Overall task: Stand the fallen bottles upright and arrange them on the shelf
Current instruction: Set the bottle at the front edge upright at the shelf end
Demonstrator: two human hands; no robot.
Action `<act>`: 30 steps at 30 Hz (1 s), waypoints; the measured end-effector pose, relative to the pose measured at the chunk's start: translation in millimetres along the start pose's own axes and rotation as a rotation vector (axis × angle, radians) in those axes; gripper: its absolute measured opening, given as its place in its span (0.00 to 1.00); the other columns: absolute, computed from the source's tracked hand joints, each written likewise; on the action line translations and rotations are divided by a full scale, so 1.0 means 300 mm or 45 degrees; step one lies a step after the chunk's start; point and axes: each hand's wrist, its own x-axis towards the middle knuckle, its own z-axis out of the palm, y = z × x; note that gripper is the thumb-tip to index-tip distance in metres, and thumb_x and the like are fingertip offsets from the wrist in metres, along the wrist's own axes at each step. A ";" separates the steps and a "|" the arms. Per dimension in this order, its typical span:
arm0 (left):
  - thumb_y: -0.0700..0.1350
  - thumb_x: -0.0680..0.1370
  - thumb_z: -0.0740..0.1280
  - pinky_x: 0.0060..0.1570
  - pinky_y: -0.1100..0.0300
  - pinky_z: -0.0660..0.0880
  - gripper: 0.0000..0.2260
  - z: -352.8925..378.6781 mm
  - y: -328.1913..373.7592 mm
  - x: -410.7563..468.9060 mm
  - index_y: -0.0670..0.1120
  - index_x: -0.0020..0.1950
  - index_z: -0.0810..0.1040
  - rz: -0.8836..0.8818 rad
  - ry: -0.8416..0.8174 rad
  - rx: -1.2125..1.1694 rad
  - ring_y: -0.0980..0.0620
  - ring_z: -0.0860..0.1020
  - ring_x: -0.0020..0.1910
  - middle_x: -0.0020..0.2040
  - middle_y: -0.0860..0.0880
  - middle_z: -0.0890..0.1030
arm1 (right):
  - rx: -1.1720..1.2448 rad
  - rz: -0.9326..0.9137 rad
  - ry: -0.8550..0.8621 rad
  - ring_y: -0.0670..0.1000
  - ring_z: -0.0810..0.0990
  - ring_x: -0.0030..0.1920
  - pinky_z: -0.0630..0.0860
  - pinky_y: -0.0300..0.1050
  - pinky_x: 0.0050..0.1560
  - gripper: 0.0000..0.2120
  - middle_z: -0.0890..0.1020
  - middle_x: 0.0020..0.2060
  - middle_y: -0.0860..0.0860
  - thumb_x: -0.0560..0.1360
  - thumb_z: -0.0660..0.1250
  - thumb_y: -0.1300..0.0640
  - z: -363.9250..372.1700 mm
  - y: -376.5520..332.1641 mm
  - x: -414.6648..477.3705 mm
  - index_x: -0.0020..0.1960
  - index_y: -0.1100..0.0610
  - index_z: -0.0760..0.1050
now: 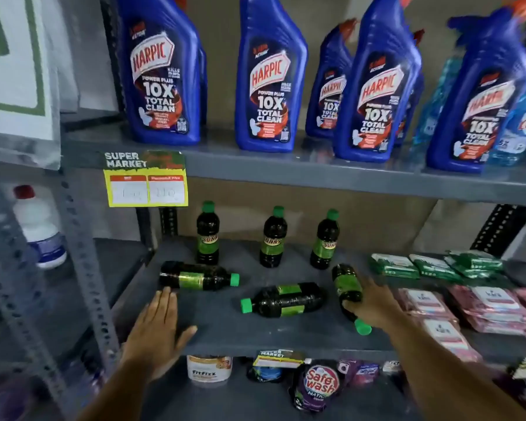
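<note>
While three green-capped bottles (270,238) stand upright at the back of the grey shelf (225,326), three more lie fallen in front of them, so we judge the task barely begun. Head view, our only one: our right hand (374,305) wraps the rightmost fallen bottle (348,288) at its neck end, fingers closing on it, cap pointing toward us. Our left hand (158,332) is flat and released, palm down at the shelf's front edge, just short of the left fallen bottle (198,275). A middle fallen bottle (284,299) lies untouched between them. Next move, as we read it: tip the gripped bottle up onto its base and line it with the standing row, clear of the green packets (419,265) nearby.
</note>
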 end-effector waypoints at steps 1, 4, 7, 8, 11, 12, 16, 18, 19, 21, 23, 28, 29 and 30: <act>0.74 0.65 0.28 0.74 0.51 0.44 0.50 0.026 -0.013 0.004 0.39 0.74 0.38 -0.044 -0.054 -0.011 0.46 0.41 0.76 0.75 0.43 0.38 | 0.030 0.043 -0.038 0.65 0.69 0.68 0.72 0.53 0.61 0.45 0.71 0.69 0.62 0.68 0.73 0.44 0.019 0.007 0.005 0.77 0.53 0.56; 0.75 0.64 0.28 0.74 0.50 0.47 0.51 0.051 -0.027 0.017 0.40 0.76 0.45 -0.116 -0.051 -0.049 0.45 0.46 0.76 0.78 0.42 0.46 | -0.011 0.103 -0.189 0.67 0.70 0.67 0.73 0.53 0.61 0.53 0.59 0.74 0.66 0.66 0.77 0.46 0.074 0.013 -0.015 0.79 0.49 0.46; 0.73 0.71 0.35 0.71 0.46 0.58 0.47 0.070 -0.029 0.025 0.39 0.74 0.60 -0.139 -0.064 -0.016 0.41 0.60 0.74 0.75 0.40 0.61 | -0.033 0.079 -0.098 0.66 0.77 0.61 0.77 0.53 0.59 0.46 0.60 0.73 0.65 0.70 0.73 0.56 0.124 0.029 -0.017 0.79 0.48 0.49; 0.72 0.72 0.38 0.70 0.45 0.61 0.46 0.072 -0.032 0.025 0.38 0.72 0.63 -0.139 -0.076 -0.009 0.41 0.63 0.72 0.74 0.39 0.64 | -0.009 0.061 -0.052 0.66 0.77 0.59 0.77 0.53 0.57 0.44 0.62 0.71 0.64 0.71 0.71 0.58 0.133 0.034 -0.005 0.79 0.48 0.50; 0.72 0.73 0.40 0.70 0.47 0.59 0.44 0.071 -0.031 0.022 0.39 0.73 0.62 -0.135 -0.064 0.021 0.42 0.62 0.73 0.74 0.41 0.64 | 0.018 0.037 -0.001 0.64 0.77 0.55 0.76 0.50 0.50 0.38 0.70 0.63 0.62 0.68 0.70 0.56 0.109 0.039 0.002 0.75 0.53 0.60; 0.72 0.73 0.40 0.71 0.47 0.58 0.43 0.075 -0.031 0.022 0.40 0.73 0.61 -0.139 -0.052 0.018 0.43 0.60 0.73 0.75 0.41 0.63 | 0.028 0.015 0.017 0.62 0.78 0.52 0.76 0.48 0.46 0.34 0.76 0.57 0.61 0.65 0.69 0.54 0.083 0.032 0.010 0.70 0.55 0.66; 0.72 0.73 0.40 0.69 0.45 0.60 0.44 0.076 -0.033 0.023 0.39 0.72 0.64 -0.148 -0.078 0.026 0.42 0.63 0.72 0.73 0.40 0.66 | 0.370 0.116 0.086 0.56 0.84 0.32 0.82 0.51 0.38 0.07 0.84 0.27 0.54 0.66 0.68 0.53 -0.103 -0.030 0.045 0.40 0.56 0.79; 0.72 0.72 0.39 0.69 0.45 0.60 0.45 0.079 -0.027 0.028 0.39 0.72 0.64 -0.148 -0.083 0.017 0.41 0.63 0.72 0.73 0.40 0.66 | 0.536 0.144 0.146 0.56 0.83 0.29 0.82 0.51 0.37 0.07 0.82 0.23 0.53 0.70 0.68 0.57 -0.190 -0.048 0.096 0.35 0.58 0.78; 0.73 0.72 0.39 0.70 0.45 0.59 0.46 0.074 -0.028 0.030 0.39 0.72 0.63 -0.150 -0.071 0.020 0.42 0.61 0.73 0.74 0.40 0.64 | 0.638 0.166 0.169 0.55 0.82 0.28 0.81 0.48 0.33 0.08 0.81 0.23 0.53 0.72 0.68 0.58 -0.218 -0.059 0.127 0.35 0.59 0.77; 0.74 0.70 0.37 0.71 0.46 0.58 0.48 0.068 -0.019 0.032 0.39 0.73 0.61 -0.155 -0.054 0.022 0.42 0.59 0.74 0.75 0.40 0.62 | 0.820 0.197 0.173 0.54 0.80 0.26 0.77 0.42 0.27 0.08 0.80 0.26 0.57 0.74 0.70 0.59 -0.260 -0.071 0.180 0.41 0.63 0.77; 0.74 0.69 0.35 0.72 0.47 0.55 0.49 0.062 -0.010 0.035 0.39 0.74 0.58 -0.169 -0.040 0.012 0.44 0.56 0.75 0.76 0.41 0.59 | 0.888 0.189 0.171 0.52 0.77 0.25 0.76 0.40 0.26 0.10 0.77 0.28 0.57 0.73 0.72 0.58 -0.270 -0.079 0.216 0.40 0.63 0.75; 0.73 0.68 0.31 0.73 0.48 0.53 0.49 0.063 -0.004 0.031 0.41 0.75 0.55 -0.225 -0.061 0.039 0.46 0.53 0.76 0.77 0.43 0.57 | 0.743 0.093 0.223 0.54 0.79 0.29 0.80 0.49 0.35 0.10 0.81 0.29 0.56 0.73 0.72 0.54 -0.233 -0.107 0.208 0.43 0.56 0.72; 0.73 0.69 0.32 0.72 0.48 0.54 0.48 0.065 -0.005 0.031 0.41 0.75 0.56 -0.224 -0.063 0.056 0.46 0.53 0.76 0.77 0.43 0.57 | 0.730 0.083 0.236 0.54 0.80 0.29 0.81 0.51 0.37 0.11 0.81 0.28 0.56 0.74 0.72 0.52 -0.228 -0.107 0.200 0.41 0.54 0.71; 0.72 0.70 0.33 0.72 0.47 0.55 0.47 0.066 -0.006 0.031 0.40 0.75 0.57 -0.224 -0.065 0.064 0.45 0.54 0.75 0.77 0.42 0.59 | 0.714 0.072 0.245 0.55 0.80 0.29 0.82 0.52 0.39 0.11 0.81 0.28 0.56 0.74 0.71 0.51 -0.225 -0.105 0.193 0.39 0.51 0.71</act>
